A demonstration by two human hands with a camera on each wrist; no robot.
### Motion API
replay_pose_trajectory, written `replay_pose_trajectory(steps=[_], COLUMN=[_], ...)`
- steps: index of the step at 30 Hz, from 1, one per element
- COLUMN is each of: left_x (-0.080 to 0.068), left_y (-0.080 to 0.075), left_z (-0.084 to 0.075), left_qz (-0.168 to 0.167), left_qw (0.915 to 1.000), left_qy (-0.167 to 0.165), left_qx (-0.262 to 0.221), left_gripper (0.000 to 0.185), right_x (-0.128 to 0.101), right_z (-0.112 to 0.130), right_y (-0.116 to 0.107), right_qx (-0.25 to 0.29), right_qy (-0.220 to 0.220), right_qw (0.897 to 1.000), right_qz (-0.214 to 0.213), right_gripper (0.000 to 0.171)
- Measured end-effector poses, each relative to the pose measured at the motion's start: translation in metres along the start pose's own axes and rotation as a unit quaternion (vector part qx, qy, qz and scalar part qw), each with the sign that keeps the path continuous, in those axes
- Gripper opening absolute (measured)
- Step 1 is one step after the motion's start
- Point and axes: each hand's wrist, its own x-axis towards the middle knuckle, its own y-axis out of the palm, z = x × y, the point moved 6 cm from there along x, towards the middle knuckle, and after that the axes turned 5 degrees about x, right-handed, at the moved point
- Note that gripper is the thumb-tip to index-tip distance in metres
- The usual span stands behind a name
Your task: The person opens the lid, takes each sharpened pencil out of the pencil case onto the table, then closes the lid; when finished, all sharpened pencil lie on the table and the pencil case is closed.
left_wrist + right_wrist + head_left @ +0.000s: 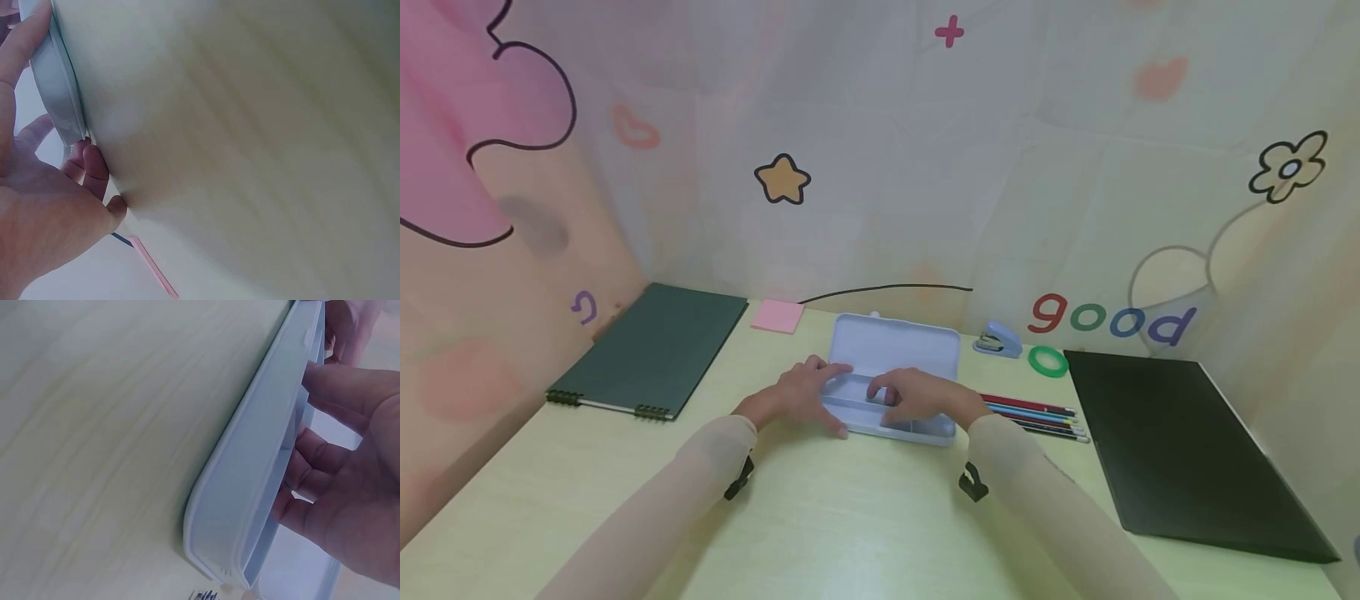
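An open pale-blue pencil case lies on the light wooden desk, its lid folded back toward the wall; the left hand rests at the tray's left end, thumb along the near corner and fingers laid loosely over the rim, pinching nothing; the right hand reaches into the tray, fingers relaxed and slightly bent, their tips down inside it, and whether they hold anything cannot be told; just right of the case lies a row of coloured pencils; behind them sit a blue stapler and a green tape ring; a pink sticky-note pad and a green spiral notebook lie to the left, a black folder far right.
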Motion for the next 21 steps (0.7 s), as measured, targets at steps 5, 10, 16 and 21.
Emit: replay_pose_trajectory(steps=[5, 10, 16, 21], left_x=[0.0012, 0.0016, 0.0025, 0.0025], left_y=[-0.0012, -0.0013, 0.0008, 0.0011], left_z=[0.0004, 0.0012, 0.0018, 0.0013], left_qz=[-0.003, 0.001, 0.004, 0.002], left_qw=[1.0000, 1.0000, 1.0000, 1.0000], left_qy=[0.001, 0.000, 0.003, 0.005], left_qx=[-0.001, -0.001, 0.002, -0.001], left_gripper=[0.099, 0.100, 0.099, 0.100], right_x=[0.0031, 0.0031, 0.0004, -0.0028], right_z=[-0.0010, -0.0015, -0.0008, 0.0001], right_y=[0.0006, 0.0008, -0.0003, -0.0040], right_qx=[-0.007, -0.005, -0.006, 0.006], right_qy=[-0.003, 0.001, 0.012, 0.014], right_qw=[1.000, 1.000, 1.000, 1.000], right_qz=[0.007, 0.011, 0.013, 0.006], right_gripper=[0.033, 0.032, 0.030, 0.031])
